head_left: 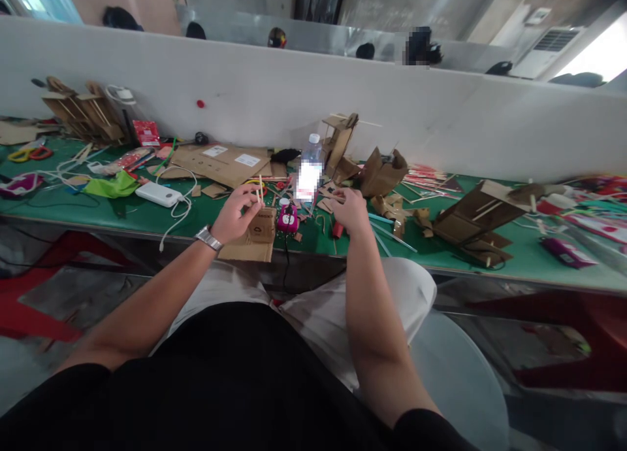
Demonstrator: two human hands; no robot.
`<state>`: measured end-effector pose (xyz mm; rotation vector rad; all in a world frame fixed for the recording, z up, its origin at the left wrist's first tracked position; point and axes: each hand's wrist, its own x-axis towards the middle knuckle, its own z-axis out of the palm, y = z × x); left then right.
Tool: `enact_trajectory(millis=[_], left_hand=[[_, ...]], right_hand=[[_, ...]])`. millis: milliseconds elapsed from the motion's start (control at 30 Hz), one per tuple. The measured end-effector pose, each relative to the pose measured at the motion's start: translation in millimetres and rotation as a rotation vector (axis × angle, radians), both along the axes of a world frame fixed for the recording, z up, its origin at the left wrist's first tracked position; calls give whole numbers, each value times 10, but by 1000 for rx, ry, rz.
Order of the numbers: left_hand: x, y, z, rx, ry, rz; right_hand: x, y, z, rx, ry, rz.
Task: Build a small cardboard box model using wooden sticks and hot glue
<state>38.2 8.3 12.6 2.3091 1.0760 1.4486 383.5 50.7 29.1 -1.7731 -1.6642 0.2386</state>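
My left hand [240,210], with a metal watch at the wrist, pinches short thin wooden sticks [260,188] upright between fingers and thumb. Just below it a folded piece of brown cardboard [262,232] juts over the table's front edge. My right hand [350,208] is over the scraps on the table, its fingers bent together; whatever is in them, if anything, is too small to make out. Under that hand lies a small red cylinder [337,229]. Between my hands sit a purple box [288,219] with a black cable and a bottle [312,153] with a white cap.
Cardboard structures [477,216] stand to the right, with others [85,114] at the far left. A flat cardboard sheet [215,163], a white power bank [157,194] with a cable and scissors [30,153] lie on the green table [323,245]. A white partition [235,98] runs behind.
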Motion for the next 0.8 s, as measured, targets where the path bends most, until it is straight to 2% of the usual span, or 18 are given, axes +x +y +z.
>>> enact_trajectory(millis=[133, 267, 633, 800], left_hand=[[-8, 12, -3, 21, 5, 63], [-33, 45, -8, 29, 3, 72], [-6, 2, 45, 10, 19, -30], [-19, -8, 77, -9, 18, -49]], right_hand=[[22, 14, -69, -140, -86, 6], [-46, 57, -118, -216, -142, 64], [-103, 8, -23, -256, -178, 102], [-89, 34, -58, -249, -191, 105]])
